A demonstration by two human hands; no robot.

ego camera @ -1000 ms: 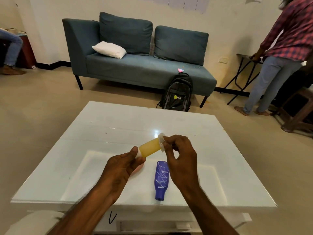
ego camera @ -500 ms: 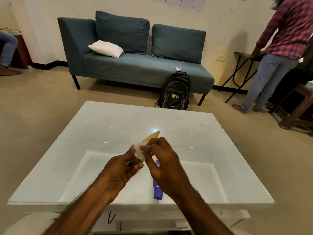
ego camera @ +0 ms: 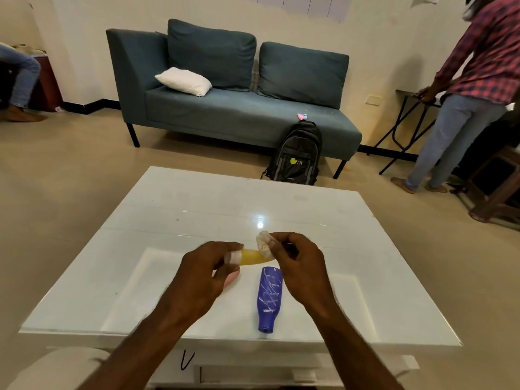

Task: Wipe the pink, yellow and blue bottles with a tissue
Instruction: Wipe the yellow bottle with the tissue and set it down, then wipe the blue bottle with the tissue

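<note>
My left hand [ego camera: 206, 273] grips the white-capped end of the yellow bottle [ego camera: 254, 257], held level above the white table [ego camera: 197, 209]. My right hand [ego camera: 298, 263] pinches a crumpled white tissue [ego camera: 263, 243] against the bottle's far end. The blue bottle [ego camera: 269, 298] lies flat on the table just below my right hand, cap toward me. A small piece of the pink bottle [ego camera: 233, 277] shows under my left hand; most of it is hidden.
A teal sofa [ego camera: 239, 114] with a white pillow [ego camera: 184, 81] stands beyond the table, a black backpack [ego camera: 295, 154] leaning on it. A person in a plaid shirt [ego camera: 475, 88] stands at the right by a folding stand. Another person's leg [ego camera: 21, 77] is at far left.
The tissue slid from the bottle's cap end, near my left hand, out to its far end. The yellow bottle dropped from a tilt to level. The blue bottle stayed put.
</note>
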